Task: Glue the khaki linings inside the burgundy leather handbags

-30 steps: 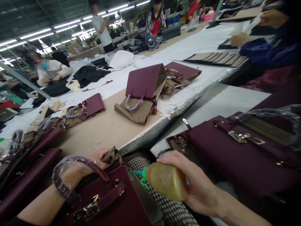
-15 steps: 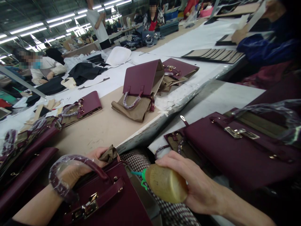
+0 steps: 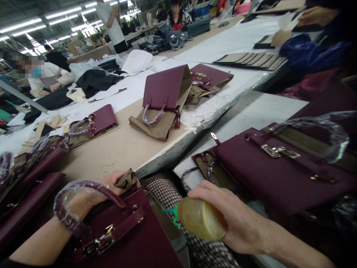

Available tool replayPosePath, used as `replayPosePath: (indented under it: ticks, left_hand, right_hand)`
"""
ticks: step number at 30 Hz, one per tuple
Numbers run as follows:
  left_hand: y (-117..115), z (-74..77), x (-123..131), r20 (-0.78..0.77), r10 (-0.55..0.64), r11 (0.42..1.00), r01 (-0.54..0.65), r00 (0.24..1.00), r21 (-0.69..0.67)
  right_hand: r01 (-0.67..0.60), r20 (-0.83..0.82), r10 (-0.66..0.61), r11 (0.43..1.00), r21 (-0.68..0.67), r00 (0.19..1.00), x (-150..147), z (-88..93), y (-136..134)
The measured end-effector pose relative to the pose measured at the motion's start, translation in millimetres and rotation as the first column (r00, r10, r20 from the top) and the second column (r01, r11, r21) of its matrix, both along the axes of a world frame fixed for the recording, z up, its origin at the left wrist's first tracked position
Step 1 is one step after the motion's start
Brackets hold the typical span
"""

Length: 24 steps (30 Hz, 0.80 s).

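My right hand (image 3: 234,212) is wrapped round a squeeze bottle (image 3: 200,219) of yellowish glue-like liquid, held on its side. Its green cap and thin teal nozzle point left, a little apart from the burgundy handbag (image 3: 147,227) on my lap. Through the bag's plastic-wrapped handle (image 3: 63,197) reaches my left arm. At the bag's top edge, my left hand (image 3: 114,182) is closed on the bunched brown lining (image 3: 127,180); part of its fingers is hidden. A metal clasp (image 3: 99,243) shows on the bag's front.
On the table stands a burgundy bag (image 3: 164,87) with its lining pulled out. Another large bag (image 3: 267,163) lies on the right, and several more are piled at the left. A co-worker's hand (image 3: 318,16) is at the upper right, beside dark strips (image 3: 251,61).
The bottle and my right hand have shifted slightly right, drawing the nozzle away from the bag's edge. My left hand keeps its hold on the lining. The whole view has moved a little.
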<state>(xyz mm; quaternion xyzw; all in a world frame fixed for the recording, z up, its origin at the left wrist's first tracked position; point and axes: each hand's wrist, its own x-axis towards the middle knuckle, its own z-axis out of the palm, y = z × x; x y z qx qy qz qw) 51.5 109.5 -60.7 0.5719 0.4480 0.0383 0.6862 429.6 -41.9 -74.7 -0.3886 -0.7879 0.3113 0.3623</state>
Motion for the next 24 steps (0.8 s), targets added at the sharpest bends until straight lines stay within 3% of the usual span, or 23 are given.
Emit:
replayPosePath:
  ticks: [14, 21, 24]
  left_hand:
    - [-4, 4.5, 5, 0.085, -0.03, 0.998, 0.034, 0.996, -0.044]
    - [-4, 5.7, 12, 0.117, -0.09, 0.996, 0.09, 0.989, 0.013]
    - [-6, 10.5, 15, 0.116, -0.109, 0.993, 0.113, 0.987, -0.032]
  right_hand:
    - [-0.061, 0.092, 0.069, 0.994, -0.093, 0.993, 10, -9.7, -16]
    - [-0.1, 0.111, 0.128, 0.969, -0.226, 0.986, 9, -15.2, -16]
    - [-0.115, 0.121, 0.154, 0.954, -0.278, 0.981, 7, -14.9, -16]
